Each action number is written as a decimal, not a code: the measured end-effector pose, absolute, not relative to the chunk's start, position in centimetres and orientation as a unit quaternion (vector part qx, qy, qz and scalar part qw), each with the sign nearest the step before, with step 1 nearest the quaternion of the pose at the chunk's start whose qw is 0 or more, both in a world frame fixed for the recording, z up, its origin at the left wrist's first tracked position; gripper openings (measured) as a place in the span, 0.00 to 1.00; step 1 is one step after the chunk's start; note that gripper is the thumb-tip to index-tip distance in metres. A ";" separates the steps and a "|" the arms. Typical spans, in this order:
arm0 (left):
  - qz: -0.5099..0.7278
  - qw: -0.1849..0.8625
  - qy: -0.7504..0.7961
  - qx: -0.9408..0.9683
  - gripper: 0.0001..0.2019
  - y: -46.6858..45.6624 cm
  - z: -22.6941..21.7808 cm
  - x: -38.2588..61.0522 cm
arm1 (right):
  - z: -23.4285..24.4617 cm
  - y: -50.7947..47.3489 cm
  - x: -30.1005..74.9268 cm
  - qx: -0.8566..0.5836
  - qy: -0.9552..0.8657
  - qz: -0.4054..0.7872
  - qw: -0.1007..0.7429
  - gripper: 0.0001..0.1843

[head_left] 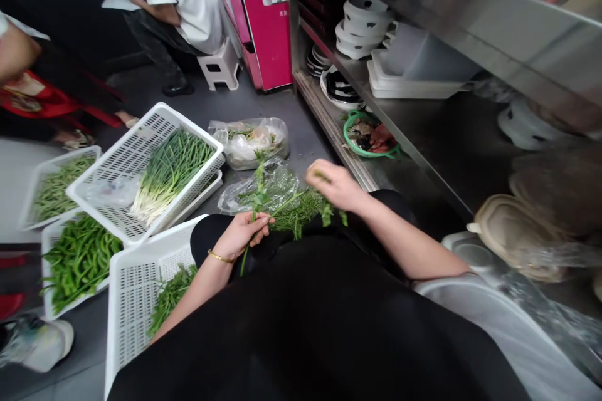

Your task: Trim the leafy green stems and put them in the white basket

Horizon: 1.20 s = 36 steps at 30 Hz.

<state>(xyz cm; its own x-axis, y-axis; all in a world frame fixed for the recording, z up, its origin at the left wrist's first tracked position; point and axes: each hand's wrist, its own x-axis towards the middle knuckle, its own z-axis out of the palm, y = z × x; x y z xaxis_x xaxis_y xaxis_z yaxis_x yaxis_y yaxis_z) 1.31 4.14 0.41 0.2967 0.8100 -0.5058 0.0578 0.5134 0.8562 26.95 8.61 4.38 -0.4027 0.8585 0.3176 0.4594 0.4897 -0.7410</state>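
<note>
My left hand [242,230], with a gold bangle at the wrist, pinches a sprig of leafy greens [259,194] upright in front of my lap. To its right my right hand [337,185] is curled closed, slightly blurred, with a bit of green stem showing at its fingers and leaves hanging just below. Between and beyond the hands lies a heap of the same greens [301,212] on a clear plastic bag [231,198]. By my left forearm, a white slotted basket [126,282] holds more leafy greens [173,294].
On the left are baskets of scallions [174,169], green peppers [82,257] and green beans [63,187]. A filled plastic bag [256,143] lies ahead. Steel shelving [409,144] runs along the right, above a green colander [369,135]. A white-lined bin [489,313] stands at my right elbow. People are nearby.
</note>
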 end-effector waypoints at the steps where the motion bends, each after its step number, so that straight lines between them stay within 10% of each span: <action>1: 0.269 0.695 0.519 0.418 0.15 4.3 0.5 1.6 | 4.4 8.4 25.9 -0.389 -0.848 0.227 0.279 0.12; 7: 0.232 0.728 0.483 0.428 0.13 4.3 0.7 2.6 | 2.7 8.2 22.1 -0.239 -0.952 0.187 0.036 0.11; 15: 0.315 0.782 0.481 0.241 0.09 5.4 -1.4 0.6 | 3.0 10.2 29.0 -0.401 -0.611 0.492 0.472 0.21; 24: 0.293 0.745 0.485 0.351 0.06 6.7 -2.1 3.7 | 3.0 9.0 22.0 -0.343 -0.888 0.243 0.186 0.11; 36: 0.173 0.694 0.502 0.485 0.19 5.2 0.6 1.9 | 2.4 11.0 24.2 -0.397 -0.912 0.096 0.046 0.11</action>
